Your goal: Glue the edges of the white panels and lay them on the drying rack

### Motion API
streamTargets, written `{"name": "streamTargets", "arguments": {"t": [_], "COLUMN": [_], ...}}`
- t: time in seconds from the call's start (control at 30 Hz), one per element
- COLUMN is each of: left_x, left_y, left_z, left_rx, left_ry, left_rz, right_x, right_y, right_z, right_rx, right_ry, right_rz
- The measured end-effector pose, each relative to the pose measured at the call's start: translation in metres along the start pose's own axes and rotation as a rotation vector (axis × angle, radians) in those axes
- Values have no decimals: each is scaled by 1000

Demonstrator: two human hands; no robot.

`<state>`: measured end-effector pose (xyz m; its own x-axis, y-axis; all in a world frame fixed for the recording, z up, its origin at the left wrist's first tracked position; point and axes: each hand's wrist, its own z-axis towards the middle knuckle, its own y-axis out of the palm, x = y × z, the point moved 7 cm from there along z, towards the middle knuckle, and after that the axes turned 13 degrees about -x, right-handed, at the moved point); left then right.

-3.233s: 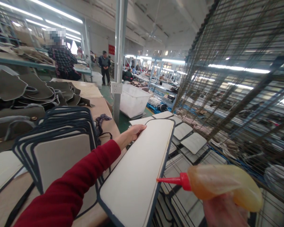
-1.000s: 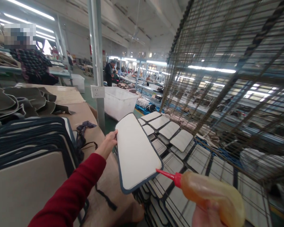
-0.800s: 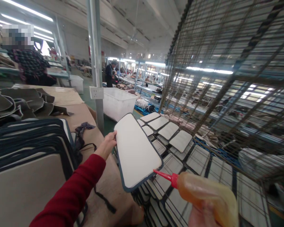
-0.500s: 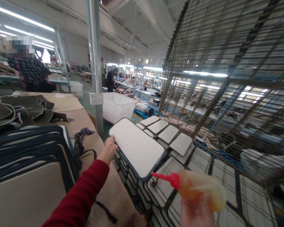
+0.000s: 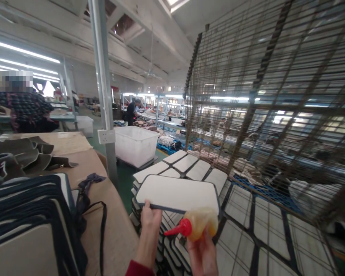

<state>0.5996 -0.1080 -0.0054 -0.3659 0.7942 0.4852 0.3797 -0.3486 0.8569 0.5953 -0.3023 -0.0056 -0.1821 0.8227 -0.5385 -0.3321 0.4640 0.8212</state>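
A pale rectangular panel with a dark rim point(image 5: 178, 191) is held over the wire rack. My left hand point(image 5: 150, 220) grips its near edge toward the left, thumb on top. My right hand point(image 5: 201, 251) is closed around a squeeze bottle of amber liquid point(image 5: 202, 224), whose red nozzle points left. The bottle overlaps the panel's near right corner; whether the right hand also touches the panel cannot be made out. Below and beyond lie rows of similar pale panels point(image 5: 268, 218) on stacked racks.
A table point(image 5: 115, 214) on the left bears a stack of dark-edged panels point(image 5: 23, 245), dark straps and grey pieces. Wire racks point(image 5: 235, 76) stand raised at right. Beyond are a post point(image 5: 103, 76), a white bin point(image 5: 136, 145) and people.
The panel has turned so its long side lies more across the view. My left hand has moved right and down with it; my right hand has brought the bottle left, close to the panel's near edge.
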Motion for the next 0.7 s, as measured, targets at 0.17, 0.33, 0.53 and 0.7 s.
{"name": "streamTargets", "arguments": {"t": [0.17, 0.33, 0.53, 0.7], "left_x": [-13, -12, 59, 43], "left_y": [9, -15, 0, 130], "left_z": [-40, -61, -66, -23], "left_rx": [11, -20, 45, -561], "left_ry": [3, -86, 420, 396], "left_rz": [-296, -296, 711, 1323], "right_x": [-16, -40, -56, -46], "right_y": [-6, -16, -28, -22], "right_z": [7, 13, 9, -6], "right_rx": [84, 142, 158, 86], "right_ry": [-14, -20, 75, 174], "right_rz": [63, 82, 73, 48]}}
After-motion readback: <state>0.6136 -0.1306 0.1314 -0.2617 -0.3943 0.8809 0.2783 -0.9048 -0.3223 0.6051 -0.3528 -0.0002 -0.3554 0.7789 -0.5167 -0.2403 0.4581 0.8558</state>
